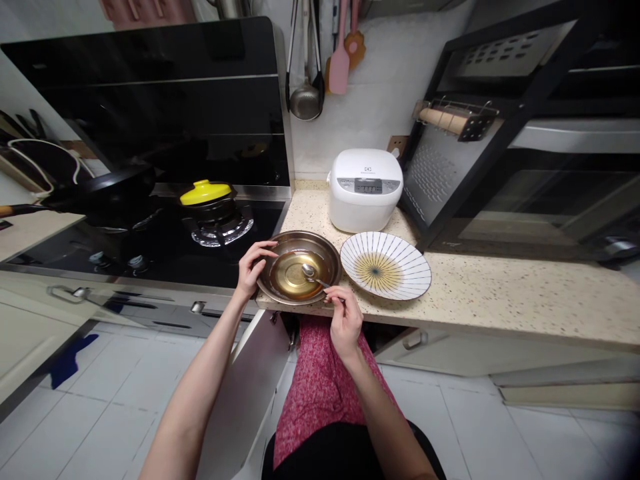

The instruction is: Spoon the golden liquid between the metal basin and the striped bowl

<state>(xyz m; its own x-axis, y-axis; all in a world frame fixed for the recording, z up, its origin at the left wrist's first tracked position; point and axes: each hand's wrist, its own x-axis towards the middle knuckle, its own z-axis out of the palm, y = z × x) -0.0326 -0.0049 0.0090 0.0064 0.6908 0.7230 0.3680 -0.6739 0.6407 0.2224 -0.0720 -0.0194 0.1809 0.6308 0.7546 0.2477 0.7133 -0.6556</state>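
Note:
A wide metal bowl (333, 248) with amber liquid in it sits at the counter's front left edge. My left hand (251, 267) holds the bowl's left rim, fingers reaching over the edge. In the bowl rests the head of a small metal spoon (309, 271). Its handle is pinched between the fingers of my right hand (346, 317), just above the near right rim. Right beside the bowl is a white plate (410, 257) with dark radiating lines and a thin yellowish liquid in its middle.
Behind the plate stands a white rice cooker (366, 193). A small pot with a yellow lid (206, 193) is on the gas stove at left, beside a black wok (115, 193). An open cabinet door (245, 393) juts out below the bowl. A black rack (435, 220) borders the right.

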